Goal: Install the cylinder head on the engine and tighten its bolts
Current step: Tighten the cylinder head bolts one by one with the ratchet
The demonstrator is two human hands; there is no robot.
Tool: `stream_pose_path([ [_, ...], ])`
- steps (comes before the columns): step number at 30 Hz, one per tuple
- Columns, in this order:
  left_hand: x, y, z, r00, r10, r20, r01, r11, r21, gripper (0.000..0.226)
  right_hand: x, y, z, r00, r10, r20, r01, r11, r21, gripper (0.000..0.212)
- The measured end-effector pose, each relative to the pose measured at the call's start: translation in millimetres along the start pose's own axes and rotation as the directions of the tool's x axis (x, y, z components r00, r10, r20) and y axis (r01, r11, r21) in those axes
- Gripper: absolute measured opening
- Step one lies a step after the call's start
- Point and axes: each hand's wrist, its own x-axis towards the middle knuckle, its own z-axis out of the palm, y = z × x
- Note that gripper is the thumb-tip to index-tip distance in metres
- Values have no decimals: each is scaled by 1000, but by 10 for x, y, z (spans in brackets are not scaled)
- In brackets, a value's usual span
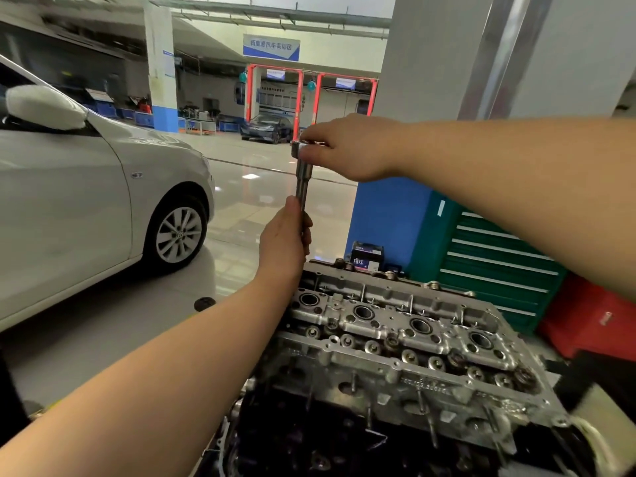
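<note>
While both hands hold one long steel socket extension (303, 182) upright above the far left end of the head (395, 342), nothing else is in them. That left hand (285, 235) is curled round the lower part of the shaft; the right hand (347, 148) pinches the wider top end between thumb and fingers. Whether the tip touches the head cannot be told, as the left hand hides it.

One head sits on one dark block (327, 435) in the lower right, its four round plug wells in a row down the middle. The rows of small round parts beside them are too blurred to count.

One silver car (86, 187) stands to the left, its mirror (44, 106) wrapped in white, a VW badge on the wheel (179, 234). A second, dark car (266, 127) waits far back under red posts (299, 98). Beyond the head are one green drawer cabinet (495, 266), one red box (592, 321) and one battery (366, 256) whose label is too small to read. Overhead hangs a blue sign (271, 47) in Chinese characters, which are blurred.
</note>
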Motion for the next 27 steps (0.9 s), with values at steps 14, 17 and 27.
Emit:
stream_pose_path([
  [14, 4, -48, 37, 990, 138, 39, -140, 988, 65, 42, 14, 96, -90, 993, -52, 110, 27, 976, 217, 51],
  [17, 13, -55, 37, 991, 121, 52, -124, 990, 65, 42, 1, 217, -102, 988, -53, 147, 25, 982, 188, 53],
  [27, 14, -93, -6, 962, 268, -55, -255, 950, 179, 29, 76, -187, 137, 959, 98, -266, -142, 978, -150, 56],
])
